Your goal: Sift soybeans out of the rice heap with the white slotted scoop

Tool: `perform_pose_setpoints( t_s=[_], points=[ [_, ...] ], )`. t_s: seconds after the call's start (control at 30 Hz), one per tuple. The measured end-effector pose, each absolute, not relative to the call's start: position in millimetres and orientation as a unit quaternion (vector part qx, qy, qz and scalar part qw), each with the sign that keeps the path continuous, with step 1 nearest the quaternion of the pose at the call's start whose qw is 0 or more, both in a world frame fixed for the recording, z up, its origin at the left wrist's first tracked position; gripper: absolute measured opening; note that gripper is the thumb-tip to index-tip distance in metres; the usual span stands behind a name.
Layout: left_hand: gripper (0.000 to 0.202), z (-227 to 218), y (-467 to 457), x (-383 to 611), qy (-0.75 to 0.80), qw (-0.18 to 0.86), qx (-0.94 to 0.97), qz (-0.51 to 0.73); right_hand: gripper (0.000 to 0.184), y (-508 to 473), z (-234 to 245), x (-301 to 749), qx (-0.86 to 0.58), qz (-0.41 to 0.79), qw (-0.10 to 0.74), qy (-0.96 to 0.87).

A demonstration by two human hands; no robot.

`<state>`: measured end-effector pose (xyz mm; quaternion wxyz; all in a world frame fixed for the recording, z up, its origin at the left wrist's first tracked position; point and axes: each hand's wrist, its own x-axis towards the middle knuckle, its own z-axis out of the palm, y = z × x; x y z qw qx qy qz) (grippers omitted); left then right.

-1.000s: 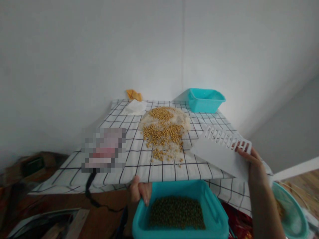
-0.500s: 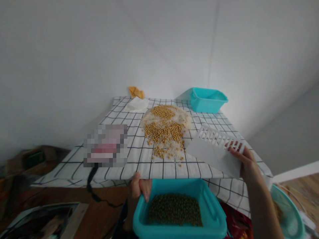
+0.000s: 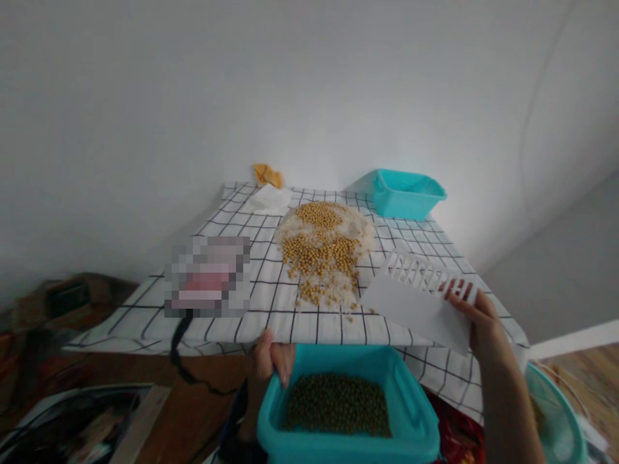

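Observation:
My left hand [image 3: 275, 358] is closed over the left rim of a teal plastic bin [image 3: 416, 393], which sits against the table's front edge. Dark green beans [image 3: 338, 405] cover the bin's floor. With its fingers through the slots, my right hand [image 3: 476, 316] grips a flat white plastic board [image 3: 411, 306] with a row of slots along one side. The board slants low over the right part of the table; whether it touches the cloth I cannot tell. To its left lie yellow soybeans [image 3: 322, 253] mixed with white rice [image 3: 355, 225] in a spread pile.
A second teal bin [image 3: 409, 196] stands at the back right. A white cloth [image 3: 268, 199] and an orange cloth [image 3: 267, 175] lie at the back left. A blurred-out object [image 3: 207, 277] rests on the checked tablecloth [image 3: 271, 303]. A teal basin [image 3: 556, 412] is at lower right.
The view has shifted slightly. Both hands keep their holds on the bin and the white board, and the piles look the same.

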<state>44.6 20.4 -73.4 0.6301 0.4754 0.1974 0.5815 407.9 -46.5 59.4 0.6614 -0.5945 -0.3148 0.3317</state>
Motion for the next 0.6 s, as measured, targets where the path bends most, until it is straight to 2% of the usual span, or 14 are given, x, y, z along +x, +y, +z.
perform_pose_setpoints(
  t_s=[0.23,0.6],
  points=[
    [0.081,-69,24,45,0.136,0.633,0.5,0.575,0.029,-47,59,408,-0.591,0.355,0.652,-0.314],
    [0.081,-73,22,52,0.117,0.613,0.493,0.606,0.026,-57,53,419,-0.613,0.319,0.626,-0.361]
  ],
)
